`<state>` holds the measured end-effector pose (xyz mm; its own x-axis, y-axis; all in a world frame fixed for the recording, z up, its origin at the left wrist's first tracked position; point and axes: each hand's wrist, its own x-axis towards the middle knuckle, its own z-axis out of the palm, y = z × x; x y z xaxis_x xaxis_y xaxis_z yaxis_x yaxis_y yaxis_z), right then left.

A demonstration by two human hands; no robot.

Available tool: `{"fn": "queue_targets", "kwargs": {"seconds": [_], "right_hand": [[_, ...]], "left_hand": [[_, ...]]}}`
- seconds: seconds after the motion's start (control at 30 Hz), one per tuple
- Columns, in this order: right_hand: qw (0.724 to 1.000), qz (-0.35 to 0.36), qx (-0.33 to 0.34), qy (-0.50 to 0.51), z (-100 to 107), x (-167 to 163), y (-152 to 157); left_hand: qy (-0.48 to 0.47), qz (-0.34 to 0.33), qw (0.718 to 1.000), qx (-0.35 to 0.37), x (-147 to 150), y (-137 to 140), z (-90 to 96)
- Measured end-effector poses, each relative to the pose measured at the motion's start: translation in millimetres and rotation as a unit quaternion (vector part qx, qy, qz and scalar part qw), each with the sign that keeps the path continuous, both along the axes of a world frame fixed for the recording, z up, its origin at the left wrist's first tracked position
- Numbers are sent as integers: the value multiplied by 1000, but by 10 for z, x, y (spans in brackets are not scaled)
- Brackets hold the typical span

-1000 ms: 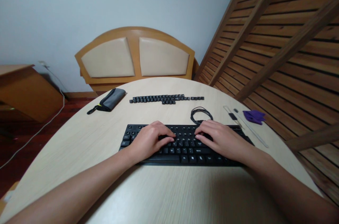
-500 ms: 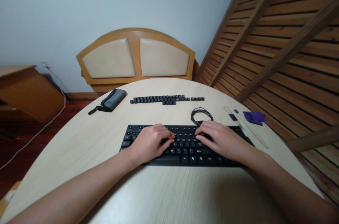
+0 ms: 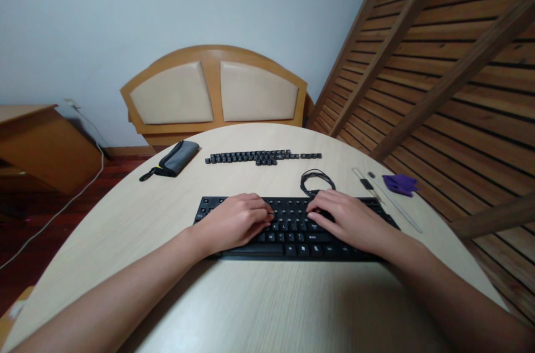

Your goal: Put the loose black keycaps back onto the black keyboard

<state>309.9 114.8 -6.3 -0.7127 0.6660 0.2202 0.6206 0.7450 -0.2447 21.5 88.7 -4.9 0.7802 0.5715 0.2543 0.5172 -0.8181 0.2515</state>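
Note:
A black keyboard (image 3: 267, 250) lies on the table, with several keycaps gone from its upper rows. My left hand (image 3: 238, 222) rests over its left half, thumb and fingers pressed together low at the keys. Whatever is between those fingertips is too small to make out. On the right half sits my right hand (image 3: 343, 216), its fingers bent and the thumb stretched apart from them, touching the keyboard. Loose black keycaps (image 3: 242, 157) stand in rows beyond the keyboard. Both hands hide part of the keys.
Behind the keyboard lies a coiled black cable (image 3: 317, 177). A wire keycap puller (image 3: 365, 183), a thin brush (image 3: 397, 202) and a purple cloth (image 3: 400, 184) are at the right. A grey pouch (image 3: 179, 158) lies far left on the round table (image 3: 125, 202). A headboard (image 3: 215, 91) stands behind.
My left hand has shifted slightly left, and its thumb has drawn closer to its fingers. The right hand holds nearly the same place. The view has moved very slightly.

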Motion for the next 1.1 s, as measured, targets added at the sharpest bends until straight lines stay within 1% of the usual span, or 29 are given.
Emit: {"fn": "queue_targets", "kwargs": {"seconds": [0.1,0.3,0.5,0.67,0.73,0.87,1.0,1.1], "right_hand": [[1000,0,-2,-2,5,-1,-3],[1000,0,4,3,-8,-2,4],[1000,-6,4,0,-4,-6,-10],[1000,-8,0,-6,7,-13,-15],[1000,-6,-1,-4,9,-10,-13],[1000,2,-4,1,3,7,-3],[1000,4,-6,2,-9,21,3],[1000,3,-6,3,-8,20,-2]], "left_hand": [[6,6,1000,3,12,-14,14],[-15,42,999,-17,21,-43,39],[30,56,998,18,83,-101,10],[37,54,998,1,66,-91,35],[30,66,997,-9,39,-24,40],[37,150,988,14,-23,251,5],[93,220,971,10,-76,601,-59],[131,231,964,-10,-93,795,-107]]}}
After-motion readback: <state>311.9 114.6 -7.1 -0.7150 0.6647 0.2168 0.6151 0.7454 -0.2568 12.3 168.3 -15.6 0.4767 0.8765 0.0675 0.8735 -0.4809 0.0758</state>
